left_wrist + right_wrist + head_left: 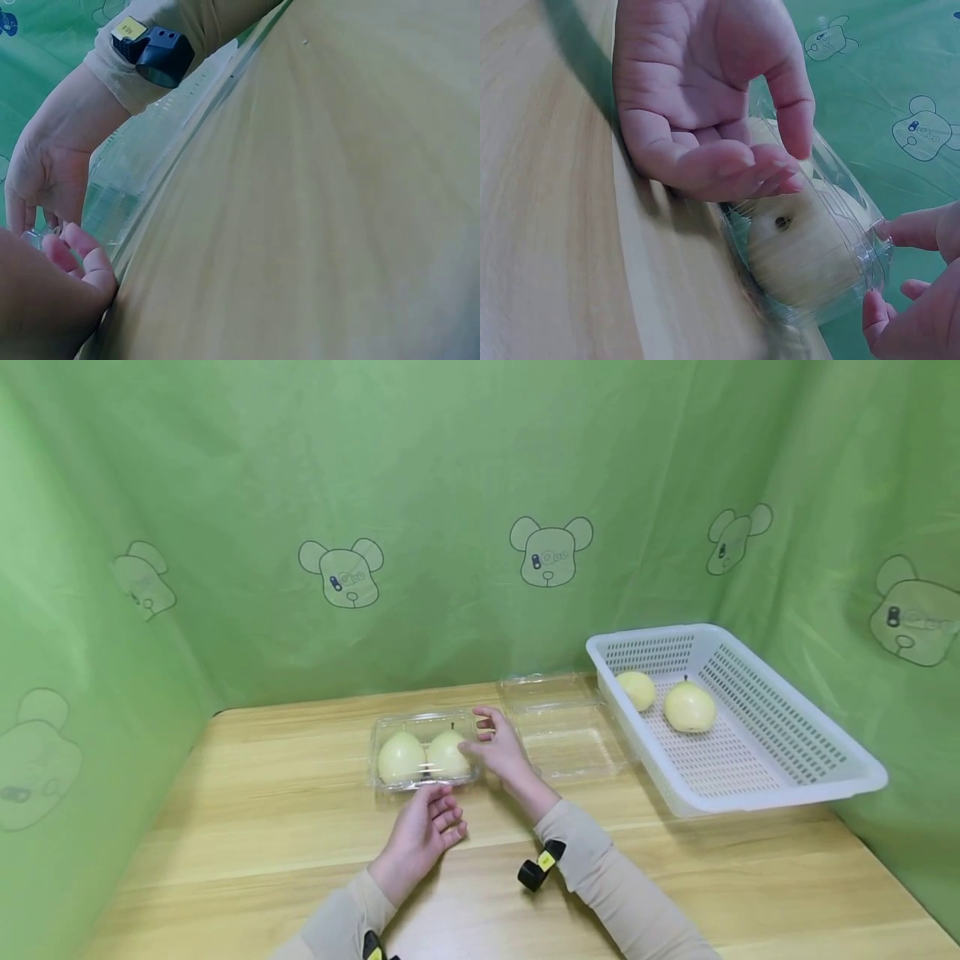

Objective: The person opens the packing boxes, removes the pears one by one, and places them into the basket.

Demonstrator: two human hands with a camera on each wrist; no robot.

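A clear plastic clamshell box [386,723] sits on the table with its lid down over two pale yellow pears [401,758]. The right hand [501,752] is at the box's right end; in the right wrist view its thumb and fingers hold the box's rim. My left hand [422,831] lies at the front edge, palm turned up and fingers loosely bent, the thumb by the rim. In the right wrist view, the left hand [697,97] covers part of the box and of one pear [802,247].
Right of the box lies a second clear clamshell box [573,747], unfolded and flat on the wooden table [285,827]. A white perforated basket [780,802] with two pears [688,707] stands at the right. Green curtains [450,460] enclose the table.
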